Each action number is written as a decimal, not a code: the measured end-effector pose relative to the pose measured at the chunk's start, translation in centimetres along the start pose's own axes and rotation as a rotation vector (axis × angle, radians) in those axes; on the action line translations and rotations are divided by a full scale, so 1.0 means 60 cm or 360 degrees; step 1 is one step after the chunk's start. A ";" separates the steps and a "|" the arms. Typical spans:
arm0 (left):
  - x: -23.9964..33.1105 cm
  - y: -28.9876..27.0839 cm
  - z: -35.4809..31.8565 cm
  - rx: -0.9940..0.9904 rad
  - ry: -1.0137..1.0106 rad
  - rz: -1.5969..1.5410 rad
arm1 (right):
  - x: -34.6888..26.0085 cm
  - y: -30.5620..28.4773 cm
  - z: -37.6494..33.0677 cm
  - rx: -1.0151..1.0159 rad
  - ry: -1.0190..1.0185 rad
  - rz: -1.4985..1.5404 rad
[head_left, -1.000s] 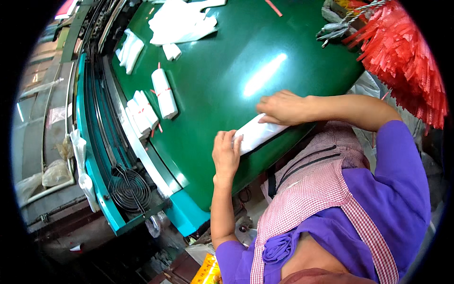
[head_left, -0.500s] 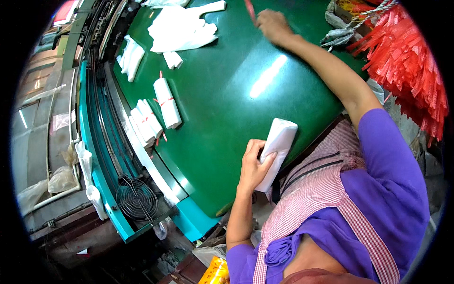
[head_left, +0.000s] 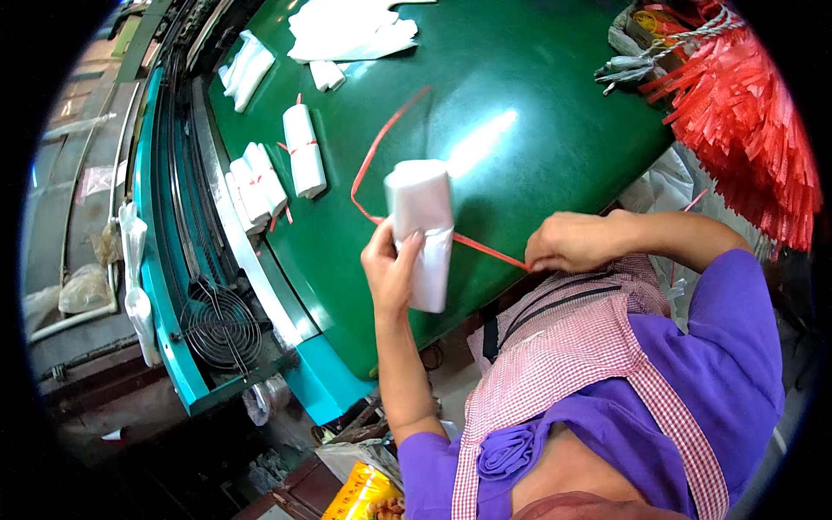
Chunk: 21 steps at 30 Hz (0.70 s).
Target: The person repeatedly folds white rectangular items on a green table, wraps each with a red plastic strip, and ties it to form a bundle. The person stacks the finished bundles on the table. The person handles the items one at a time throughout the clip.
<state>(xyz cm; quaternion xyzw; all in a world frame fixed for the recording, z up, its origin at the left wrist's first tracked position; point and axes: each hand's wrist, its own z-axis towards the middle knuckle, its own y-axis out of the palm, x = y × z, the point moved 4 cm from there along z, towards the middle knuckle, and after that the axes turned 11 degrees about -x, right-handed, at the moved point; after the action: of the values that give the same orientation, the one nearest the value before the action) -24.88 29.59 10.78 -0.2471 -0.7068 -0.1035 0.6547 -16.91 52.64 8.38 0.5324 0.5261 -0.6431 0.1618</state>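
Observation:
My left hand (head_left: 390, 267) is closed around a white rolled bundle of thin plastic, apparently bags (head_left: 421, 195), tilted slightly above the near part of the green table. A red plastic strip (head_left: 487, 249) passes behind the bundle. Its loose end curls up over the table on the left side, and its other end is pinched in the fingers of my right hand (head_left: 568, 243), out to the right by the apron. Farther left lies a similar white roll (head_left: 301, 165) bound with a red strip, with several more tied rolls (head_left: 256, 187) beside it.
Loose white plastic pieces (head_left: 347, 33) lie at the table's far side. A thick bunch of red strips (head_left: 737, 130) hangs at the right. Along the left runs a teal machine frame (head_left: 163, 286) with a wire coil guard (head_left: 224, 334). The green table (head_left: 520, 139) has a rounded near edge.
My right hand has swung from the far side back toward my body, drawing the red strip across. My left hand has moved left and slightly farther out with the white bundle.

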 end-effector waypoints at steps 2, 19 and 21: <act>-0.009 0.007 0.023 -0.0170 -0.0067 0.0602 | -0.050 -0.016 0.019 0.0129 -0.0344 -0.0123; -0.099 0.042 -0.006 0.0133 0.0038 -0.0419 | -0.044 -0.014 0.108 0.0608 -0.0498 -0.0941; -0.104 0.048 0.000 0.0076 0.0045 -0.0394 | -0.061 -0.009 0.110 0.0359 -0.0414 -0.0735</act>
<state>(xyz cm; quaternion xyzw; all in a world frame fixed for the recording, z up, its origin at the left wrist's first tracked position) -23.36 30.72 4.19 -0.1409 -0.7247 -0.1702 0.6526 -19.33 45.97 10.97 0.3262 0.5333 -0.7803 0.0170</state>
